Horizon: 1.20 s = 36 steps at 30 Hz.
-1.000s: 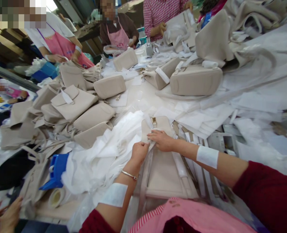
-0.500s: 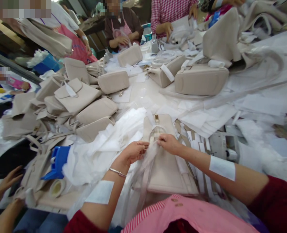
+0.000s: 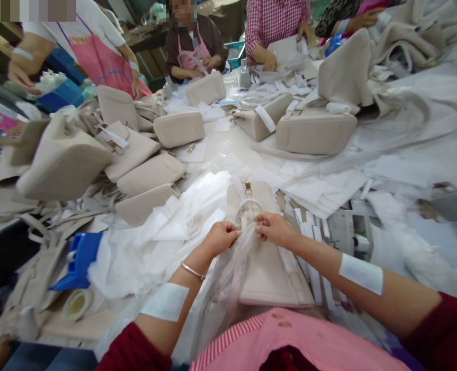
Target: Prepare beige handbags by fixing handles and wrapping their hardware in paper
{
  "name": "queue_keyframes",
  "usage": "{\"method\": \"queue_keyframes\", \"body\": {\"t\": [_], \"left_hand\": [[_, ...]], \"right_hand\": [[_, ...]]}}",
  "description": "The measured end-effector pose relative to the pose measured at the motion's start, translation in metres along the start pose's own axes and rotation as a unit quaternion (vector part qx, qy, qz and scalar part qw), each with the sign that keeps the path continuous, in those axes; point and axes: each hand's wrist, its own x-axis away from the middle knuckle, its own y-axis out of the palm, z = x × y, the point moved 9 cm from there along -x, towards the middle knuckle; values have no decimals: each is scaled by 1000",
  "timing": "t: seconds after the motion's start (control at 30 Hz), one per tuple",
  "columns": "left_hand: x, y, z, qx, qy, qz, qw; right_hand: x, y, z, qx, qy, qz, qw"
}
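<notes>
In front of me a beige handbag (image 3: 270,273) lies flat, with a gold-coloured buckle (image 3: 248,188) at its far end. My left hand (image 3: 222,238) pinches the edge of a sheer white wrapping strip (image 3: 239,257) just left of the bag's strap. Close by on the right, my right hand (image 3: 272,229) has its fingertips closed on the same strip. The strip trails from between my hands down over the bag's left side towards my apron. A clear or white wrap also covers the loop of the handle (image 3: 250,207).
Several beige bags (image 3: 68,154) are heaped at the left, and others (image 3: 315,131) stand across the table. A blue tape dispenser (image 3: 79,260) and a tape roll (image 3: 77,304) lie at the left. White tissue (image 3: 166,237) spreads beside my bag. Co-workers stand opposite.
My hands have shifted slightly at the strap, still on the strip. At the left, the bag a co-worker held up now rests on the heap, and that person's hand is free.
</notes>
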Motion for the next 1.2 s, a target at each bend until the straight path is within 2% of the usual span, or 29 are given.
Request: {"method": "queue_keyframes", "body": {"t": [0.07, 0.17, 0.23, 0.3, 0.4, 0.47, 0.53, 0.6, 0.67, 0.77, 0.83, 0.93, 1.07, 1.2], "left_hand": [[6, -6, 25, -174, 115, 50, 977], [20, 1, 56, -360, 283, 82, 885], [23, 10, 63, -419, 357, 58, 833], [19, 17, 62, -440, 390, 8, 809], [4, 18, 57, -437, 368, -60, 819], [-8, 12, 52, -423, 310, -72, 848], [-17, 6, 48, -413, 255, -62, 872], [-20, 2, 47, -412, 229, -45, 881], [-22, 1, 48, -417, 231, -27, 879], [-19, 4, 60, -412, 283, -2, 866], [-19, 9, 66, -402, 304, -26, 863], [-28, 10, 65, -399, 260, -78, 876], [-41, 6, 67, -408, 229, -79, 880], [-49, 11, 62, -424, 213, -70, 877]], "right_hand": [[0, 1, 4, -8, 7, -1, 1000], [0, -2, 13, 31, 19, 18, 999], [1, -5, 12, 84, -2, 38, 996], [4, -10, 1, 170, -58, 70, 981], [13, -13, -26, 302, -146, 117, 935], [13, -13, -34, 351, -143, 116, 918], [8, -12, -33, 367, -103, 85, 921], [4, -11, -31, 369, -70, 54, 925], [0, -12, -34, 372, -70, 43, 925], [-6, -13, -38, 391, -89, 36, 916], [-11, -12, -36, 398, -80, 22, 914], [-19, -16, -30, 392, -41, 16, 919], [-25, -21, -24, 385, -10, 4, 923], [-28, -20, -25, 409, -21, 0, 912]]}}
